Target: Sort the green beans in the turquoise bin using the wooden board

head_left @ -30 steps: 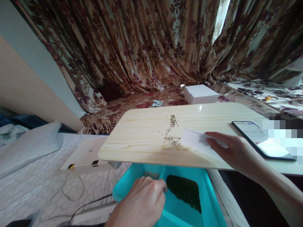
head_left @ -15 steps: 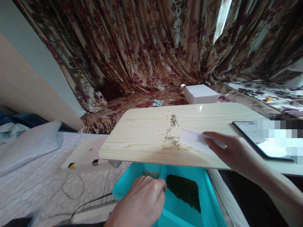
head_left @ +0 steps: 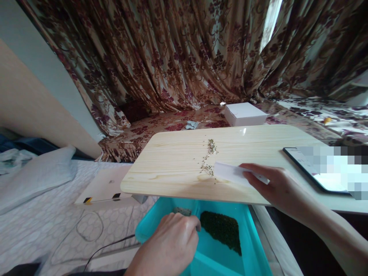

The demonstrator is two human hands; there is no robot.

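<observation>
My right hand [head_left: 268, 184] grips a white strip like stiff card or paper [head_left: 227, 171] between thumb and fingers. The strip's free edge touches small scattered greenish-brown grains [head_left: 209, 168] on a pale wooden tabletop [head_left: 166, 161]. Another patch of these grains [head_left: 212, 145] lies farther back. My left hand [head_left: 175, 237] is closed over the near side of a divided turquoise tray [head_left: 218, 266]; its fingertips are hidden, so what it holds cannot be made out. Dark green grains [head_left: 221, 228] fill part of the right compartment, and paler grains [head_left: 182, 211] show in the left one.
A tablet [head_left: 313, 168] lies at the table's right. Behind the table stands a white box [head_left: 244, 112] beside a small cloth [head_left: 191, 125]. To the left, a pale flat case [head_left: 105, 186] and a thin cable [head_left: 112, 242] rest on the quilted bed [head_left: 57, 199].
My right hand has slid the white strip a little to the left, up against the near patch of grains. My left hand stays closed over the tray, almost unmoved.
</observation>
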